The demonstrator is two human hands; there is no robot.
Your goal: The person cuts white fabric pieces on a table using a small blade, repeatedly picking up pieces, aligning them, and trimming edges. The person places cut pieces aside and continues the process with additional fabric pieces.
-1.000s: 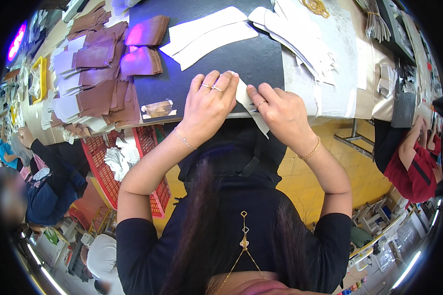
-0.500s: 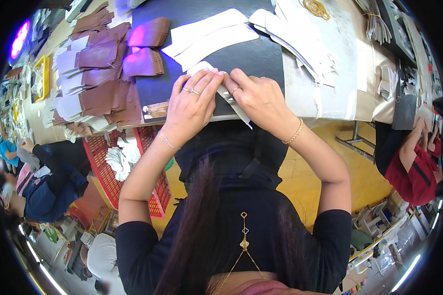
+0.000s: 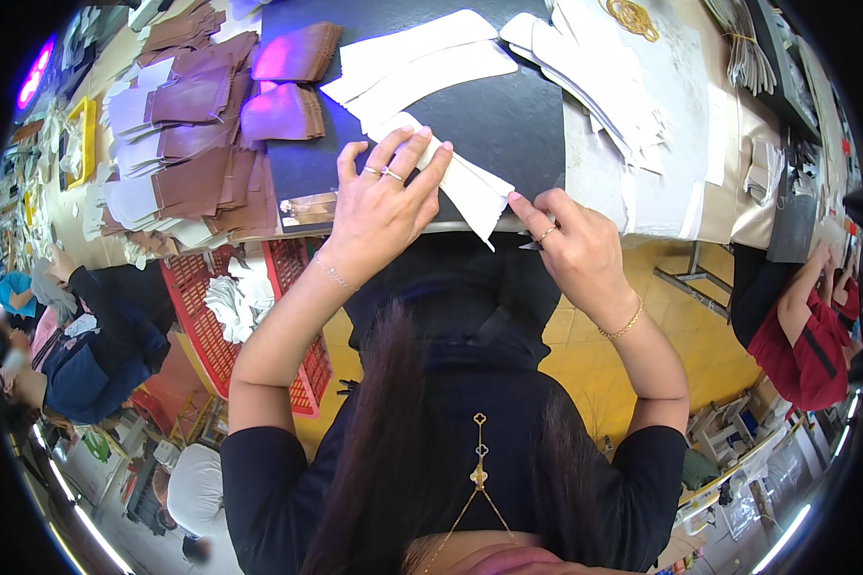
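A white flared piece (image 3: 472, 189) of sheet material lies slantwise at the near edge of the black work mat, its wide end hanging just over the edge. My left hand (image 3: 389, 196) rests over it with fingers spread, fingertips pressing on its upper part. At the wide end's right corner is my right hand (image 3: 571, 240), fingers curled, the index fingertip touching that corner. A small pointed metal tool (image 3: 529, 246) sticks out of the right hand; the palm hides most of it. Beyond lie curved white pieces (image 3: 422, 67) and a fanned white stack (image 3: 599, 86).
Brown and white piles (image 3: 197, 144) cover the table's left, with two brown stacks (image 3: 292, 113) beside them. A red basket (image 3: 201, 316) holding white scraps stands below the left edge. Rubber bands (image 3: 633, 17) lie far right. Co-workers sit at both sides, one in a red shirt (image 3: 801, 340).
My right hand has moved right and nearer, away from the left hand, along the white piece to its wide end. My left fingers have spread, and more of the piece shows.
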